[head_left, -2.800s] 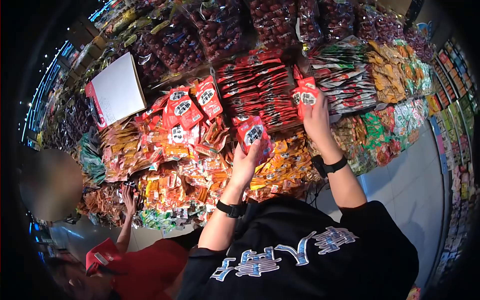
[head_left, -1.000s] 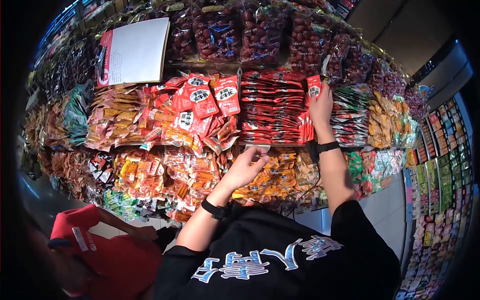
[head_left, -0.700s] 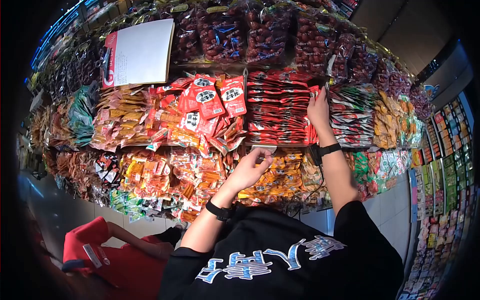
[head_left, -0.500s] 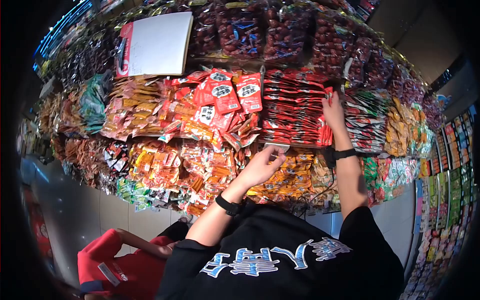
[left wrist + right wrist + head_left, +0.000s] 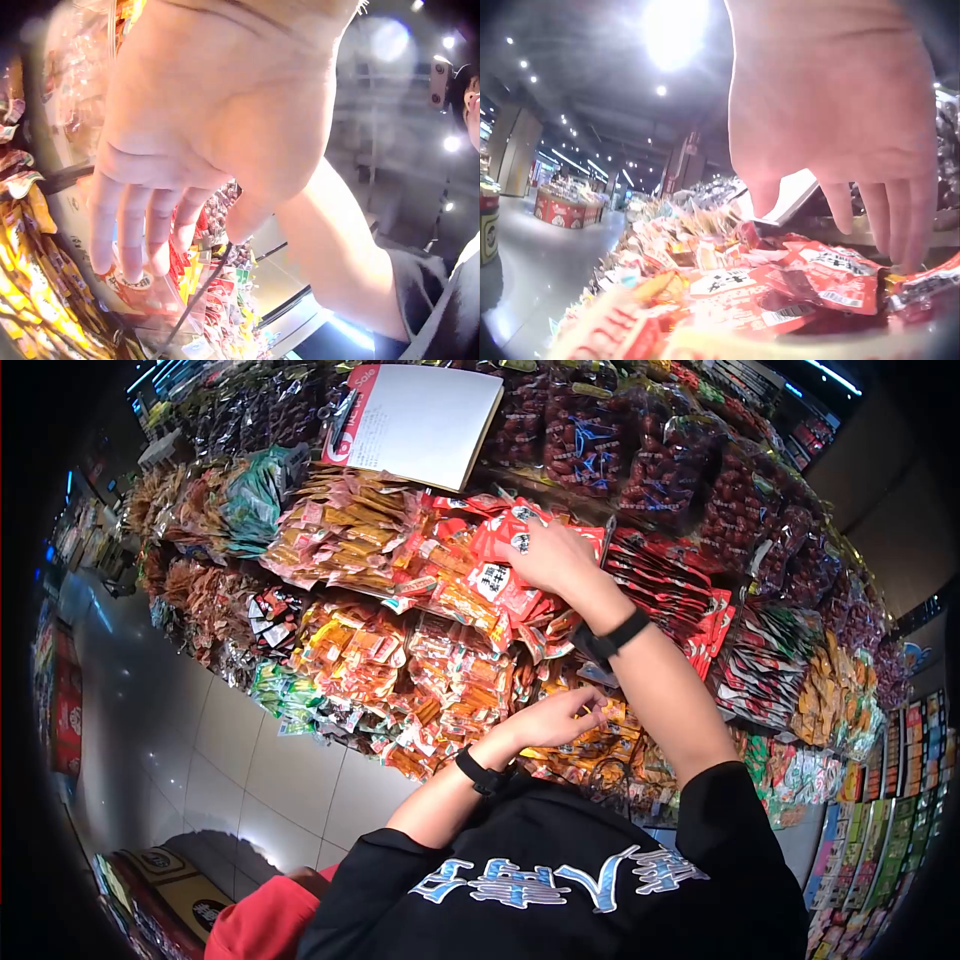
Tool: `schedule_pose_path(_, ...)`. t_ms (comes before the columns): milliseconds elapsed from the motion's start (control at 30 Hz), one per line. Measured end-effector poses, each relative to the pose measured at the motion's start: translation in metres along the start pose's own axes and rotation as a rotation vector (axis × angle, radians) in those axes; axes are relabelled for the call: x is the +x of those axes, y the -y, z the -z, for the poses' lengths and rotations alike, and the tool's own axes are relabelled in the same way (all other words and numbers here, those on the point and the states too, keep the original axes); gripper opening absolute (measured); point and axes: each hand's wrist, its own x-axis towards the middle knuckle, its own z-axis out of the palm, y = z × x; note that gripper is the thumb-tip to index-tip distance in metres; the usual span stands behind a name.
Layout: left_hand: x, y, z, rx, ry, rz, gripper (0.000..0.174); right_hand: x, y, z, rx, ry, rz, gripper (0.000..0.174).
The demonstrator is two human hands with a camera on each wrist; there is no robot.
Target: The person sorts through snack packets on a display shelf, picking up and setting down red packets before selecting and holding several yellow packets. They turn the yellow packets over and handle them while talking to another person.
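Observation:
My right hand [image 5: 555,557] is over a loose heap of red snack packets [image 5: 495,582] with black-and-white labels. In the right wrist view its fingers hang straight down, the tips close to a red packet [image 5: 840,277], with nothing gripped. To the right of the heap, a tight row of upright red packets [image 5: 665,575] fills its own section, partly hidden by my right forearm. My left hand [image 5: 555,720] hovers over orange-yellow packets [image 5: 610,725] at the front, holding nothing. Seen in the left wrist view, its fingers are loosely bent.
A large white pad [image 5: 425,425] with a red edge lies behind the heap. Bags of dark red fruit [image 5: 590,440] line the back. Green-and-white packets [image 5: 765,660] stand at the right. A person's red sleeve [image 5: 265,920] shows at the lower left, beside the tiled floor [image 5: 270,780].
The red packets in both hands earlier have left them. My right hand has moved from the upright row's right end leftward to the loose heap. My left hand stays near the front.

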Motion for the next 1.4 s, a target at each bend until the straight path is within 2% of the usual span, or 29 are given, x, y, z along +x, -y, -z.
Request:
schedule_pose_path(167, -0.012, 0.0, 0.007, 0.034, 0.014, -0.01, 0.039, 0.039, 0.028, -0.019, -0.099, 0.18, -0.2, 0.107)
schedule_pose_path(267, -0.018, -0.005, 0.015, 0.107, -0.004, -0.004, 0.039, 0.046, 0.015, -0.024, -0.105, 0.178, -0.134, 0.098)
schedule_pose_path(300, -0.018, -0.002, 0.016, 0.09, -0.011, -0.023, 0.039, 0.043, 0.013, -0.019, -0.048, 0.171, -0.11, 0.086)
schedule_pose_path(400, -0.016, 0.002, 0.017, 0.054, -0.015, -0.016, 0.036, 0.042, -0.012, -0.016, 0.072, 0.122, 0.003, 0.077)
schedule_pose_path(433, -0.014, 0.001, 0.018, 0.037, -0.01, -0.014, 0.036, 0.037, -0.017, -0.015, 0.134, 0.063, -0.004, 0.068)
schedule_pose_path(567, -0.008, -0.003, 0.014, -0.014, -0.107, -0.066, 0.03, 0.031, -0.026, -0.018, -0.011, -0.038, -0.007, 0.052)
schedule_pose_path(667, -0.009, -0.018, 0.014, -0.116, -0.217, -0.082, 0.025, 0.027, -0.029, -0.023, -0.062, -0.093, 0.039, 0.049)
schedule_pose_path(767, -0.011, -0.019, 0.017, -0.231, -0.294, -0.134, 0.02, 0.024, -0.039, -0.01, 0.083, -0.186, 0.01, 0.047)
schedule_pose_path(900, -0.021, -0.02, 0.014, -0.402, -0.525, -0.343, 0.015, 0.016, -0.073, 0.004, 0.529, -0.446, 0.093, 0.041)
schedule_pose_path(933, -0.022, -0.023, 0.013, -0.397, -0.617, -0.41, 0.013, 0.0, -0.075, 0.016, 0.614, -0.385, 0.025, 0.038)
schedule_pose_path(1000, -0.021, -0.026, 0.014, -0.451, -0.765, -0.499, 0.015, -0.033, -0.086, 0.021, 1.074, -0.26, 0.094, 0.038)
schedule_pose_path(1067, -0.012, -0.037, 0.02, -0.469, -0.805, -0.456, 0.029, -0.087, -0.071, 0.042, 1.402, -0.058, -0.084, 0.041)
schedule_pose_path(1133, 0.004, -0.04, 0.022, -0.359, -0.717, -0.394, 0.047, -0.122, -0.069, 0.034, 1.545, -0.027, 0.014, 0.044)
schedule_pose_path(1200, 0.01, -0.046, 0.015, -0.682, -0.642, -0.025, 0.052, -0.149, -0.061, 0.025, 1.666, -0.071, 0.104, 0.043)
schedule_pose_path(1267, 0.023, -0.05, 0.008, -1.048, -0.553, -0.275, 0.048, -0.165, -0.064, 0.008, 1.7, -0.06, 0.099, 0.044)
schedule_pose_path(1400, 0.026, -0.044, 0.001, -0.93, -0.515, -0.201, 0.03, -0.195, -0.074, -0.02, 1.696, -0.056, -0.123, 0.048)
